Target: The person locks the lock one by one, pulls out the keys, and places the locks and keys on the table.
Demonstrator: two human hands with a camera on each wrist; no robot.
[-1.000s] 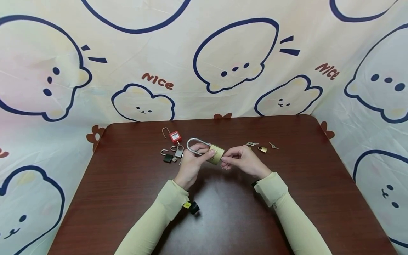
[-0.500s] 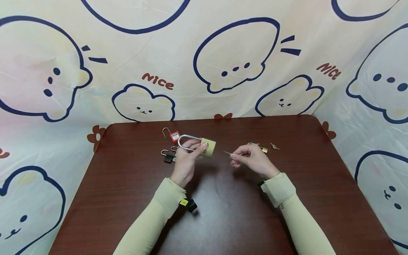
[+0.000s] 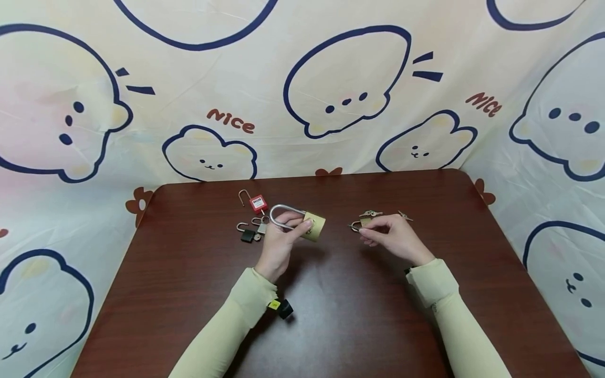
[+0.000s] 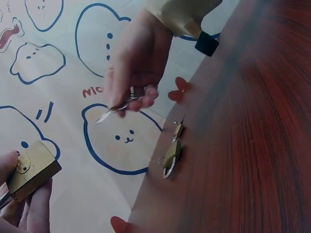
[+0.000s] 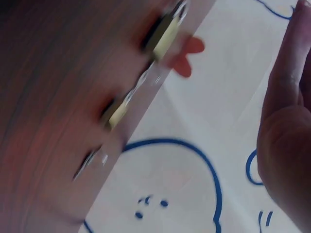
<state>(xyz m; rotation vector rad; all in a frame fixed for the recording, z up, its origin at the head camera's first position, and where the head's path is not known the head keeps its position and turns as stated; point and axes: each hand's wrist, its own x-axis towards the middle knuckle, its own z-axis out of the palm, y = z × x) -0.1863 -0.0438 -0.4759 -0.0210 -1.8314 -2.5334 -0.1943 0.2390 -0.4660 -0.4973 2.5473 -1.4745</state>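
A large brass padlock [image 3: 314,227] with a long steel shackle is held in my left hand [image 3: 279,247] above the table, its body tipped to the right. In the left wrist view the flat end of that padlock [image 4: 36,170] shows, thumb on its face and fingers beneath. My right hand [image 3: 397,239] is apart from it on the right, pinching a small silver key [image 4: 109,114] whose blade points toward the left hand. Behind these fingers in the head view lies a smaller brass padlock [image 3: 365,222], partly hidden by them.
To the left on the brown table [image 3: 189,294] lie a red padlock [image 3: 258,203], a black padlock [image 3: 248,236] and a silver padlock [image 3: 261,228]. Keys [image 3: 371,213] lie at the right, with another small brass padlock [image 5: 116,114]. A printed cloth [image 3: 274,152] hangs behind the table.
The right hand has drawn the key away from the large padlock and moved right, toward the small brass padlocks. The left hand shifted left, then slightly back right, still gripping the large padlock.
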